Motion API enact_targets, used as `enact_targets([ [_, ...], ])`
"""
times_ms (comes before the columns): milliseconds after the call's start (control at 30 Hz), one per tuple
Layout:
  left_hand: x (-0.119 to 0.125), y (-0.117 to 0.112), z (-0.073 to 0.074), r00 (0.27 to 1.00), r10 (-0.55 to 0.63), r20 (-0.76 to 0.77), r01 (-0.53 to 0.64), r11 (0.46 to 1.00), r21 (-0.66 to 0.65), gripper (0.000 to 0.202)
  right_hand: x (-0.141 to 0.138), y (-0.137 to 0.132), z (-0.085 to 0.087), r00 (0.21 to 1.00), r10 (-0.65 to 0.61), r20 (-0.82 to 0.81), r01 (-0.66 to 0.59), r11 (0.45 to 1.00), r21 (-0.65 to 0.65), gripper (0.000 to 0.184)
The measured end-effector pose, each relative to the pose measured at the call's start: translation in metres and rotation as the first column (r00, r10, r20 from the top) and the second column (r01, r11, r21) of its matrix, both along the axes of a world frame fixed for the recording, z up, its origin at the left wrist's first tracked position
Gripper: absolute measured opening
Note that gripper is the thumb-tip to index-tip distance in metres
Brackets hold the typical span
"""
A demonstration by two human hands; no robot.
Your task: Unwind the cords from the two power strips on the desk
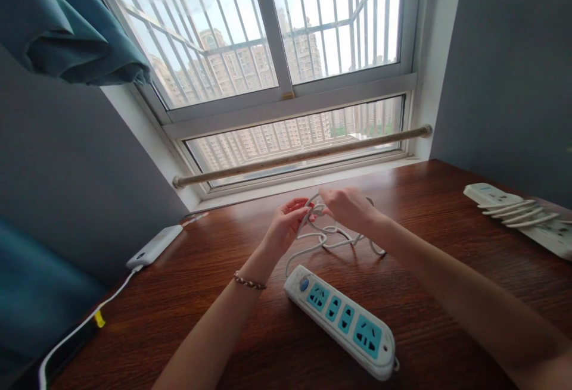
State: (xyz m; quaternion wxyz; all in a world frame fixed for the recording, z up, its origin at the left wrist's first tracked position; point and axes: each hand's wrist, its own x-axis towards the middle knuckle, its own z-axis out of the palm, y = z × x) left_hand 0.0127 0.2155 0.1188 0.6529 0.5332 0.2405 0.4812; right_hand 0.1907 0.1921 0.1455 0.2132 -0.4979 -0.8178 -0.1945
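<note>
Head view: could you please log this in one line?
left grip: holds thin white cord; right grip: same cord; turquoise-socketed white plastic power strip: on brown wooden desk

White power strip [338, 320], pale cord [323, 240] loosely looped
Turquoise sockets [346, 319] face up, it lies slantwise on the bench [201, 271]; the cord curls beyond its far end, partly lifted.

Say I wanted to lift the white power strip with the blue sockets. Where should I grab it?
Probably pinch the power strip mid-length across its narrow width, coming from above on the near side: it lies flat, long and slim, sockets up, and the cord leaves its far end.
</note>
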Motion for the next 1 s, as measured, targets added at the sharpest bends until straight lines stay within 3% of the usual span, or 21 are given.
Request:
enact_targets([
  [100,0.006,-0.004,0.003,0.998,0.028,0.063,-0.026,0.999,-0.041,0.011,-0.011,-0.003,-0.005,0.97,-0.169,-0.178,0.183,0.981,0.068,0.034],
  [167,0.009,-0.005,0.004,0.997,0.066,0.034,-0.061,0.991,-0.118,0.009,-0.015,-0.005,-0.008,0.937,-0.192,-0.293,0.224,0.971,0.082,0.036],
  [267,0.012,-0.006,0.005,0.997,0.047,-0.061,-0.06,0.974,-0.218,0.024,-0.017,-0.004,-0.012,0.903,-0.028,-0.428,0.075,0.993,0.092,0.038],
  [333,0.012,-0.007,0.005,0.997,0.011,-0.074,-0.03,0.966,-0.258,0.03,-0.017,-0.003,-0.014,0.892,0.079,-0.445,-0.049,0.996,0.079,0.027],
  [400,0.011,-0.007,0.004,1.0,-0.006,-0.026,-0.001,0.961,-0.275,0.027,-0.016,-0.002,-0.014,0.903,0.133,-0.408,-0.133,0.991,0.028,0.018],
  [567,0.002,-0.001,0.004,0.993,0.025,0.112,0.015,0.94,-0.342,0.02,-0.008,-0.003,-0.003,0.896,0.305,-0.323,-0.35,0.932,-0.093,0.018],
  [633,-0.002,0.003,0.006,0.99,0.104,0.094,-0.069,0.944,-0.324,0.018,-0.002,-0.003,0.003,0.866,0.361,-0.347,-0.425,0.896,-0.13,0.024],
  [800,-0.015,0.011,0.02,0.948,0.315,0.044,-0.302,0.934,-0.189,0.007,0.008,-0.002,0.011,0.825,0.304,-0.476,-0.462,0.849,-0.258,0.051],
  [933,-0.025,0.01,0.035,0.907,0.391,0.156,-0.394,0.919,-0.007,0.021,0.005,-0.001,0.01,0.758,0.315,-0.571,-0.533,0.804,-0.264,0.047],
  [1000,-0.033,0.009,0.041,0.89,0.42,0.178,-0.432,0.901,0.034,0.023,0.003,0.0,0.01,0.707,0.249,-0.662,-0.503,0.836,-0.222,0.04],
])
